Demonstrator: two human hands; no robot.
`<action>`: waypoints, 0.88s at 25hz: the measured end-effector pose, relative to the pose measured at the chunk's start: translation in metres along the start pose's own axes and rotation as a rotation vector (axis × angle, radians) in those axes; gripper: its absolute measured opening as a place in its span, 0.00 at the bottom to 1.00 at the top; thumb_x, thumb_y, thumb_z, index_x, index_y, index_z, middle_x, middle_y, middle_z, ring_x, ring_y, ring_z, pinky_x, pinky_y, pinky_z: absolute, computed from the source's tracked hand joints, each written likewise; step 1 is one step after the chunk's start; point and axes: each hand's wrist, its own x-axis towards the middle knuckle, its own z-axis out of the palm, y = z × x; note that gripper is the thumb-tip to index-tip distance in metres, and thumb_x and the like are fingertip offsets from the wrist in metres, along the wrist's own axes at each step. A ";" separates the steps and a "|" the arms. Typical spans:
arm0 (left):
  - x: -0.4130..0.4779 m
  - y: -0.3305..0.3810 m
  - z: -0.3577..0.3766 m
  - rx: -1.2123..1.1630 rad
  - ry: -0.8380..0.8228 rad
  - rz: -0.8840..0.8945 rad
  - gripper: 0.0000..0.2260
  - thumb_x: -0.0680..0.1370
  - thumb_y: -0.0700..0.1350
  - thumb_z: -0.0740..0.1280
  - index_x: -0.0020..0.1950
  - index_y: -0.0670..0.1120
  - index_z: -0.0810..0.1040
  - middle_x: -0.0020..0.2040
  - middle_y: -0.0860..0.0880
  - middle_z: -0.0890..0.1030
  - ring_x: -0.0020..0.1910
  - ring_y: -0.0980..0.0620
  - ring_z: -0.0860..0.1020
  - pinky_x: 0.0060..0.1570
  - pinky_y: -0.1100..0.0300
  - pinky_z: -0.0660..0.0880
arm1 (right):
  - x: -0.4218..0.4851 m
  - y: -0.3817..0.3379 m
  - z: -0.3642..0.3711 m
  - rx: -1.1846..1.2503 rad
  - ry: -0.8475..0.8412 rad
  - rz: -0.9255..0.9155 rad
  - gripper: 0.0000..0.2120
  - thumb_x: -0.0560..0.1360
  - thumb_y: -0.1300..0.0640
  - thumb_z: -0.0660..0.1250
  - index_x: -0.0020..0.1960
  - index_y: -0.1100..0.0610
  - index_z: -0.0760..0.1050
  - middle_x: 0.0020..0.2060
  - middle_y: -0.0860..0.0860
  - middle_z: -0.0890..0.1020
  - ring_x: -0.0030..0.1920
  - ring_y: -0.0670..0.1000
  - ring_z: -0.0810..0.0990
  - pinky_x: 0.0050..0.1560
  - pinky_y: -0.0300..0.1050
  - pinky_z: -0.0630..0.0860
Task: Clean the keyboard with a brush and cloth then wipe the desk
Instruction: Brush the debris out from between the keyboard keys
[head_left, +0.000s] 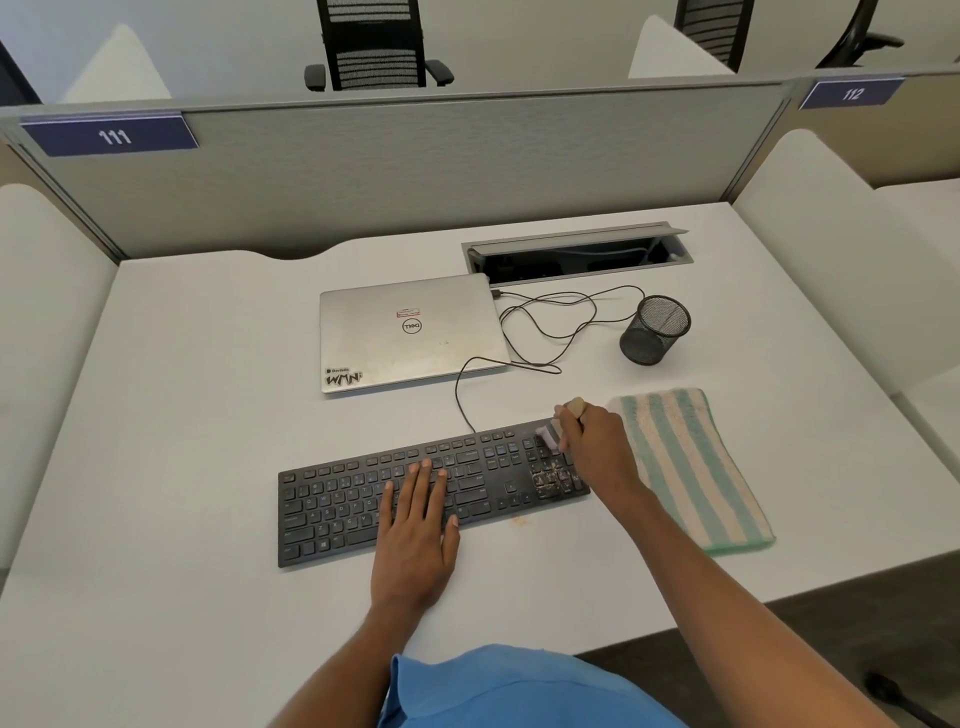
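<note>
Right hand (592, 441) grips the brush (550, 435) over the keyboard (363, 499) numpad, left hand (415, 525) flat on the keys. Crumbs remain; cloth (691, 462) lies unused alongside, worktop (182, 467) unwiped.

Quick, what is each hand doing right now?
Left hand: open, fingers straight, resting flat on the keyboard.
Right hand: closed around the brush, bristles on the keyboard's right end.
</note>
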 end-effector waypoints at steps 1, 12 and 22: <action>0.000 0.000 0.000 -0.001 0.000 0.000 0.29 0.86 0.55 0.52 0.86 0.48 0.57 0.87 0.48 0.53 0.86 0.49 0.48 0.82 0.38 0.52 | -0.003 0.000 0.002 0.013 -0.004 0.006 0.20 0.84 0.51 0.59 0.36 0.58 0.73 0.27 0.49 0.80 0.29 0.50 0.78 0.34 0.49 0.75; 0.000 0.000 0.000 0.018 -0.003 -0.002 0.29 0.86 0.56 0.51 0.86 0.48 0.57 0.87 0.47 0.53 0.86 0.49 0.48 0.82 0.40 0.51 | -0.003 -0.005 -0.004 -0.042 -0.040 0.015 0.22 0.84 0.50 0.58 0.34 0.57 0.73 0.27 0.46 0.79 0.29 0.42 0.79 0.32 0.42 0.75; 0.000 0.000 0.000 0.018 -0.006 -0.003 0.29 0.86 0.55 0.52 0.86 0.48 0.57 0.87 0.48 0.53 0.86 0.49 0.48 0.82 0.39 0.51 | 0.002 -0.012 -0.011 -0.063 -0.073 0.036 0.22 0.84 0.52 0.60 0.37 0.64 0.75 0.28 0.49 0.79 0.27 0.40 0.77 0.29 0.35 0.72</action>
